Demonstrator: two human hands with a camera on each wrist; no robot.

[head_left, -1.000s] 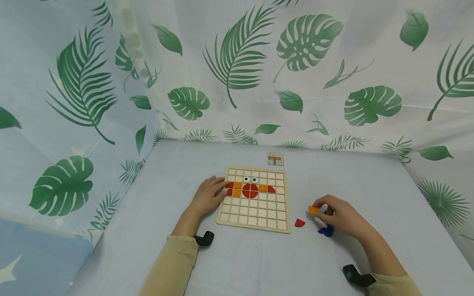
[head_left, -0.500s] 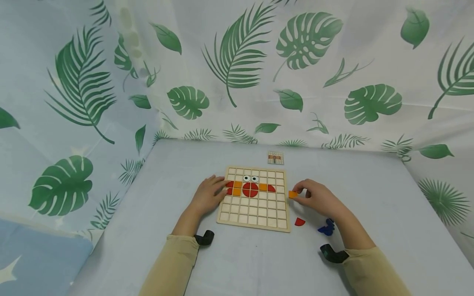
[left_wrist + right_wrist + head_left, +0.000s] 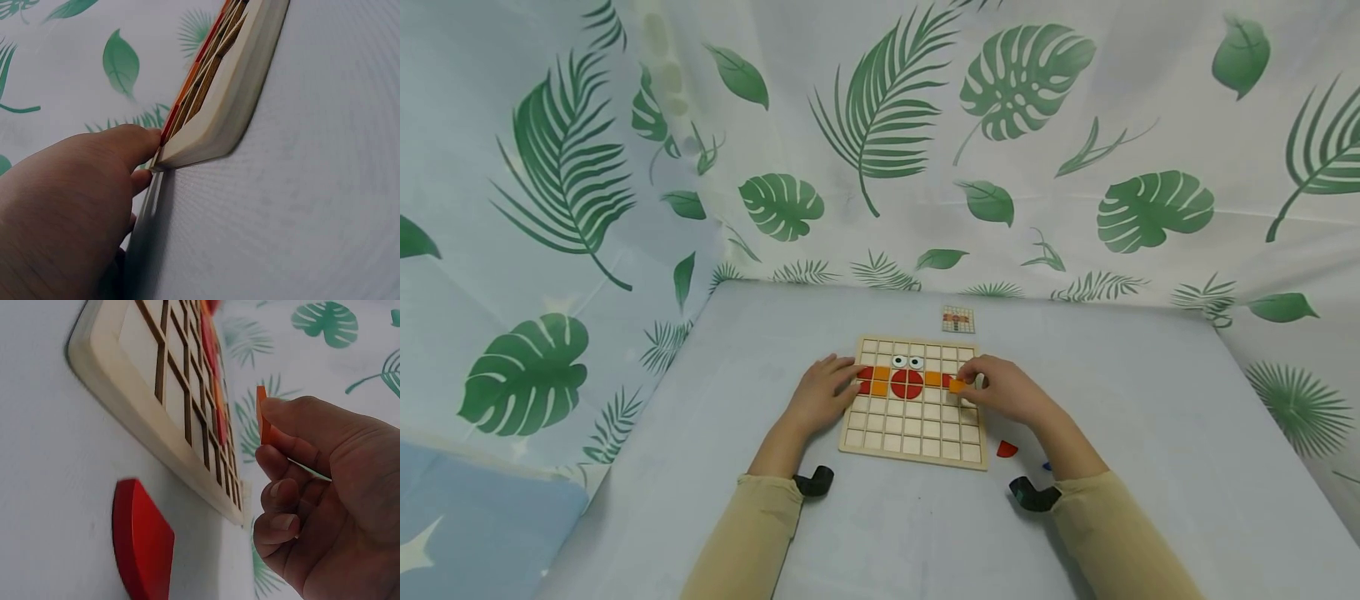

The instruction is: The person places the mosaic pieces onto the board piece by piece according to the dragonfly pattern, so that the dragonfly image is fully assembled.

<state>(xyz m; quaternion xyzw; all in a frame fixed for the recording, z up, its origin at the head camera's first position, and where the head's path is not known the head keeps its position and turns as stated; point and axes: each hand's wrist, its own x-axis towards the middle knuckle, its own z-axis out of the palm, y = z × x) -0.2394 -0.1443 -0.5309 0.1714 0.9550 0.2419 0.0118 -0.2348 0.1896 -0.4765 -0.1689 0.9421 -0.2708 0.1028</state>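
In the head view a square wooden grid board [image 3: 917, 454] lies on the table. It holds red and orange pieces in a row, a red disc [image 3: 907, 384] made of quarter pieces, and two white eye pieces [image 3: 907, 362] above the disc. My right hand [image 3: 1011, 390] pinches an orange square tile [image 3: 957, 386] between thumb and fingers, over the board's right side. In the right wrist view the tile [image 3: 262, 415] is seen edge-on. My left hand [image 3: 822, 398] rests at the board's left edge, its fingertips touching the rim and the red pieces there.
A loose red quarter piece [image 3: 1007, 449] lies right of the board. A bit of a blue piece [image 3: 1048, 466] shows beside my right forearm. A small pattern card [image 3: 958, 319] lies behind the board. Leaf-print curtains [image 3: 917, 225] stand behind the table.
My right hand has carried the orange tile left, from beside the blue pieces to over the board's right side. My left hand has stayed at the left edge.
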